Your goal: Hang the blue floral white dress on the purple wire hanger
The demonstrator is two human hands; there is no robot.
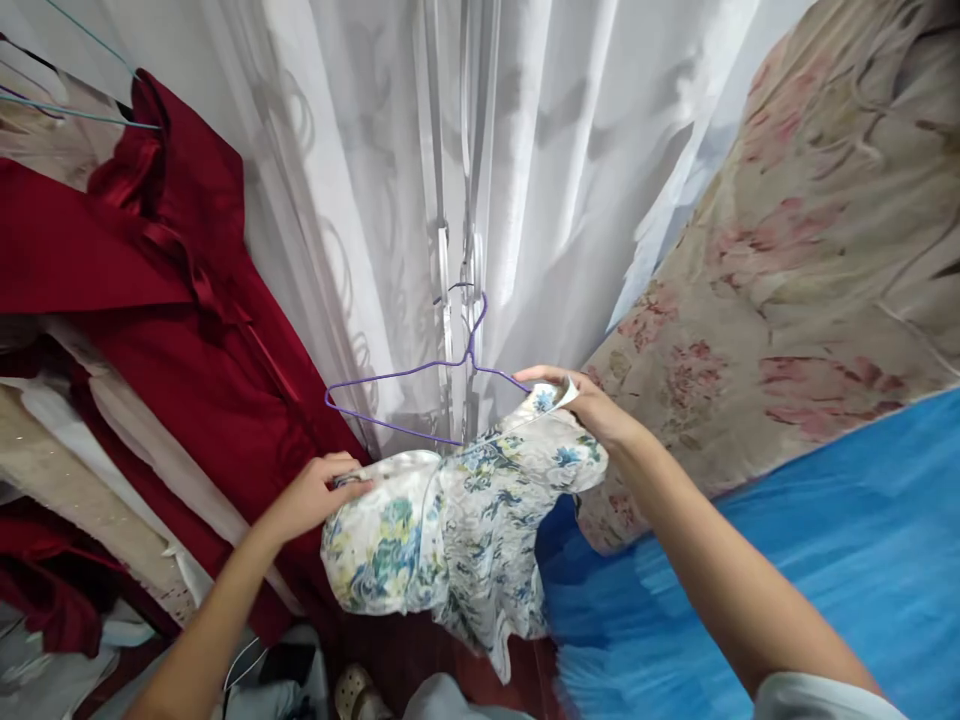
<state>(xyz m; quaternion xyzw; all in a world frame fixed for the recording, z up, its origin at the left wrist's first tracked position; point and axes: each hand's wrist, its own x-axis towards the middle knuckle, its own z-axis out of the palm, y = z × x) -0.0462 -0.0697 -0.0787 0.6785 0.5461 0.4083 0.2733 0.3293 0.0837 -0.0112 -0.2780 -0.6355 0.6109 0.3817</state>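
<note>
Bright backlit daylight — warped edges

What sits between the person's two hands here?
In the head view, a floral garment spans the gap, held by the left hand and right hand at its ends; a purple wire hanger sits just above it.

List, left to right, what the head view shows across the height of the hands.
red garment → left hand → blue-flowered garment → right hand → pink-flowered cloth. The purple hanger and white curtain overlap the middle, so they are left out.
</note>
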